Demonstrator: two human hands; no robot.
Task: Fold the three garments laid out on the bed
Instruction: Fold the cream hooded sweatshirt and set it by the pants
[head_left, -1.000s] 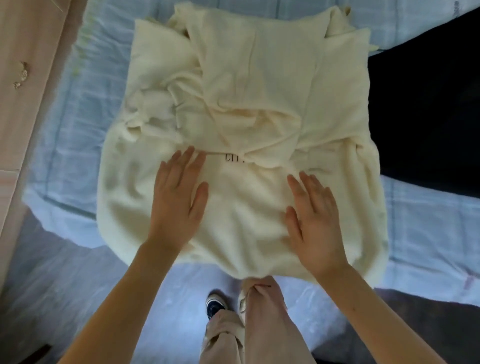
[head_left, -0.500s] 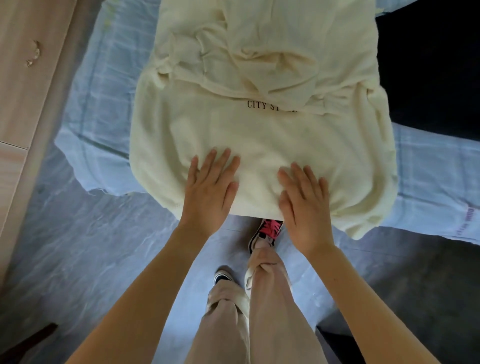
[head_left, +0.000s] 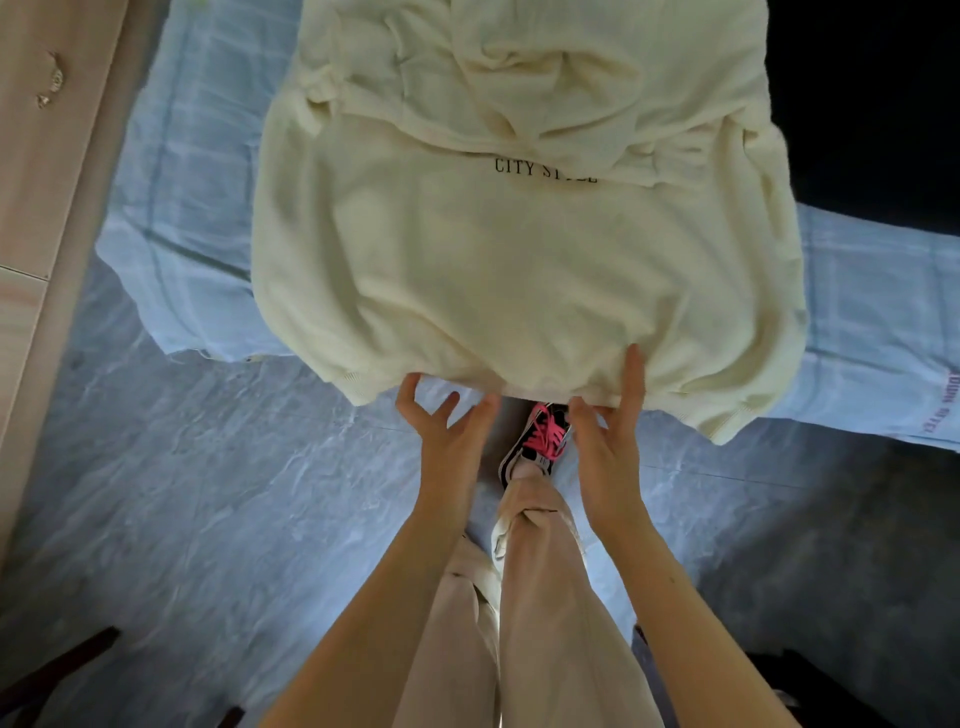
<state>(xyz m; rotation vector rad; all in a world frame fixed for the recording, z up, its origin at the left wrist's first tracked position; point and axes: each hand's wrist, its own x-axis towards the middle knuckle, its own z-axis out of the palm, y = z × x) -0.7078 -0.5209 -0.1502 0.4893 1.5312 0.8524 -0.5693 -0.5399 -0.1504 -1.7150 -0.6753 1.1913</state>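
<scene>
1. Both hands have slid down to the bottom edge of the cream sweatshirt (head_left: 519, 270).
2. My left hand (head_left: 449, 431) grip is wide open. My right hand (head_left: 605, 447) has one finger on top, and I cannot tell if it pinches.
3. It lies on the bed (head_left: 171, 218), its long way running from me, hood far.
4. Next, I think: grab the edge, fold it up.

Cream sweatshirt (head_left: 519, 270), partly folded.
It spreads just beyond my left hand (head_left: 447, 434) and right hand (head_left: 608, 447), fabric bunched over its far half, "CITY STYLE" print half covered, ribbed hem meeting both hands.
</scene>
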